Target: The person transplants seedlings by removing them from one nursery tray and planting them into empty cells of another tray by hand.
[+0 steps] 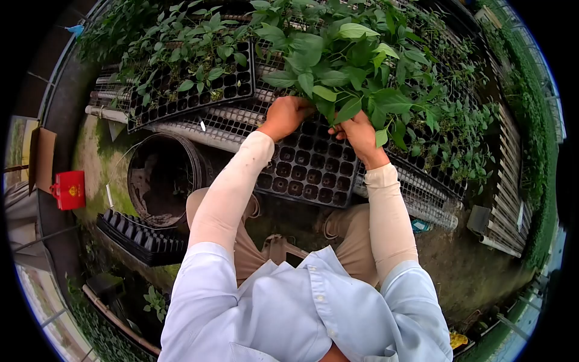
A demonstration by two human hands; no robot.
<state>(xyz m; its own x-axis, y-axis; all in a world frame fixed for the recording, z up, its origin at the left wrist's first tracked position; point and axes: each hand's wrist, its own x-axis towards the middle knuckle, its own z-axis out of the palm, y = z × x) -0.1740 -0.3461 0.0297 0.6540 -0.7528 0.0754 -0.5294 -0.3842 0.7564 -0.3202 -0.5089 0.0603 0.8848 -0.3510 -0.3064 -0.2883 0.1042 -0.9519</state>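
A black seedling tray (306, 168) lies before me on the mesh bench; the cells of its near part hold no plants. Large green leafy seedlings (344, 75) rise over its far part. At the left edge of the leaves is my left hand (284, 116), closed, with its fingertips tucked under the foliage. My right hand (360, 137) is closed too, its fingers curled just above the bare cells with leaves hanging over them. The leaves hide what is between the fingers of either hand. Both hands are close together, a short gap apart.
Another seedling tray (196, 99) with smaller plants sits to the left, and more seedlings (449, 142) grow on the right. Near my left knee stands a dark bucket (196, 166). Stacked black trays (142, 238) and a red box (70, 190) are farther left.
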